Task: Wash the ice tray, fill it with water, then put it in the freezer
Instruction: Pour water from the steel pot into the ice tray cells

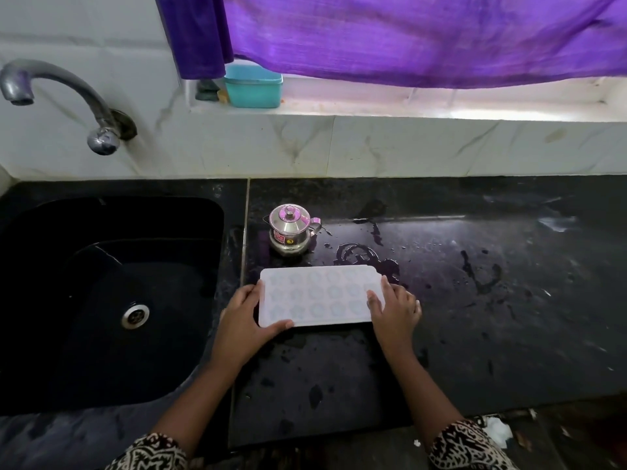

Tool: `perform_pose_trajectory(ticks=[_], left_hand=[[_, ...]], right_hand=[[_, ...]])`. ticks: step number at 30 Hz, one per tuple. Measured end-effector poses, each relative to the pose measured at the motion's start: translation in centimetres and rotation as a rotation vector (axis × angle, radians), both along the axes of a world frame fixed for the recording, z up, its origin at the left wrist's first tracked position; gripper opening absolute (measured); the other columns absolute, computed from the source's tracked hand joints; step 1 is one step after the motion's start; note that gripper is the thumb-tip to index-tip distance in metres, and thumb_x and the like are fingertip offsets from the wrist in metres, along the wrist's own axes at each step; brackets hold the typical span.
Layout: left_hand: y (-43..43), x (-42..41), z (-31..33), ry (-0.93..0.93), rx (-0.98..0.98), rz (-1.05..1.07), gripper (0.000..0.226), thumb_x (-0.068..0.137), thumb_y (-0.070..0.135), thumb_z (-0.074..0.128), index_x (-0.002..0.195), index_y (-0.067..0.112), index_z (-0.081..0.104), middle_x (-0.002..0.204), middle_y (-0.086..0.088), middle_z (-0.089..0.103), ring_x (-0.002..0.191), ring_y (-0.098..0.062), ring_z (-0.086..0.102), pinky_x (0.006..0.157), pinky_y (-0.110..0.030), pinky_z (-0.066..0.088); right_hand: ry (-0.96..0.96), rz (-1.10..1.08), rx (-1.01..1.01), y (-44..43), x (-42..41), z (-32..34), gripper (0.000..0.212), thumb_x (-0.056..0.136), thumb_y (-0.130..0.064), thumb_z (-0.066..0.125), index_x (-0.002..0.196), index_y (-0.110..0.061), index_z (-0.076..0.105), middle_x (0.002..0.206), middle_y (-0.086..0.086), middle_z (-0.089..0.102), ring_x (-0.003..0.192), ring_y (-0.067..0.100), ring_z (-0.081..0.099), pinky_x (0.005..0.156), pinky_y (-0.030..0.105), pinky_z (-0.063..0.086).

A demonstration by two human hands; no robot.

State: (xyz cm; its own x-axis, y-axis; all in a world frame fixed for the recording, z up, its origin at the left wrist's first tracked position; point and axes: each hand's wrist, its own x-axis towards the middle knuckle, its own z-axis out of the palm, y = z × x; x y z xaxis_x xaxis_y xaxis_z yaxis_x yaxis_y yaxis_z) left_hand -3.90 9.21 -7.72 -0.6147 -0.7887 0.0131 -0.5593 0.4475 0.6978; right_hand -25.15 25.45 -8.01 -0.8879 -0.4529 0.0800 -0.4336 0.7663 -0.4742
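At the upper left of the frame a grey tap (51, 93) curves out from the white tiled wall, its spout over the black sink (51, 351), which fills the left side with a metal drain (135, 315) at its bottom. Just right of the sink, at the centre of the frame, the ice tray (315, 296) lies flat on the wet black bench (475, 317), white with rows of pale blue cells. The left hand (242, 323) grasps the tray's left end, thumb along the near edge and fingers at the far corner. The right hand (393, 308) grips the tray's right end, fingers spread on top. Above the tray stands a small steel pot (292, 228) with a lid. On the sill at upper centre sits a teal box (253, 85) under a purple curtain (407, 35).
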Motion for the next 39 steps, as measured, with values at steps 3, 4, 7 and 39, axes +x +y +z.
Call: perform_pose_trajectory(ticks=[3,4,7,39], left_hand=[[-1.7,-0.1,0.3,-0.140,-0.032,-0.140,0.131,0.054,0.085,0.066,0.156,0.019,0.016,0.156,-0.001,0.024,0.144,-0.021,0.022,0.117,-0.037,0.021],[-1.8,-0.3,0.1,-0.198,-0.093,-0.191,0.138,0.051,0.095,0.053,0.156,0.018,0.008,0.160,-0.003,0.016,0.147,-0.021,0.014,0.119,-0.038,0.015],[-1.8,-0.7,-0.7,-0.266,-0.201,-0.220,0.140,0.051,0.103,0.026,0.156,0.015,0.001,0.164,-0.004,0.011,0.150,-0.019,0.010,0.120,-0.039,0.009],[-1.9,-1.0,-0.7,-0.277,-0.183,-0.205,0.137,0.055,0.101,0.032,0.156,0.015,-0.004,0.164,0.003,0.001,0.148,-0.006,0.001,0.121,-0.033,0.000]], right_hand=[[-0.008,0.005,-0.011,-0.1,-0.1,-0.3,0.048,0.095,-0.036,0.051,0.138,-0.016,0.048,0.130,0.010,0.053,0.127,0.028,0.038,0.112,0.047,0.011],[-0.006,-0.001,-0.019,-0.1,-0.1,-0.4,0.047,0.095,-0.036,0.052,0.138,-0.016,0.049,0.129,0.010,0.053,0.127,0.028,0.038,0.112,0.047,0.011],[0.006,-0.027,-0.055,-0.1,-0.1,-0.8,0.046,0.094,-0.033,0.055,0.136,-0.015,0.051,0.128,0.011,0.054,0.126,0.029,0.039,0.112,0.048,0.012],[-1.036,0.336,-0.798,-17.9,-4.8,3.3,0.034,0.089,-0.012,0.059,0.058,-0.019,0.047,0.056,-0.006,0.049,0.055,0.006,0.045,0.055,0.021,0.039]])
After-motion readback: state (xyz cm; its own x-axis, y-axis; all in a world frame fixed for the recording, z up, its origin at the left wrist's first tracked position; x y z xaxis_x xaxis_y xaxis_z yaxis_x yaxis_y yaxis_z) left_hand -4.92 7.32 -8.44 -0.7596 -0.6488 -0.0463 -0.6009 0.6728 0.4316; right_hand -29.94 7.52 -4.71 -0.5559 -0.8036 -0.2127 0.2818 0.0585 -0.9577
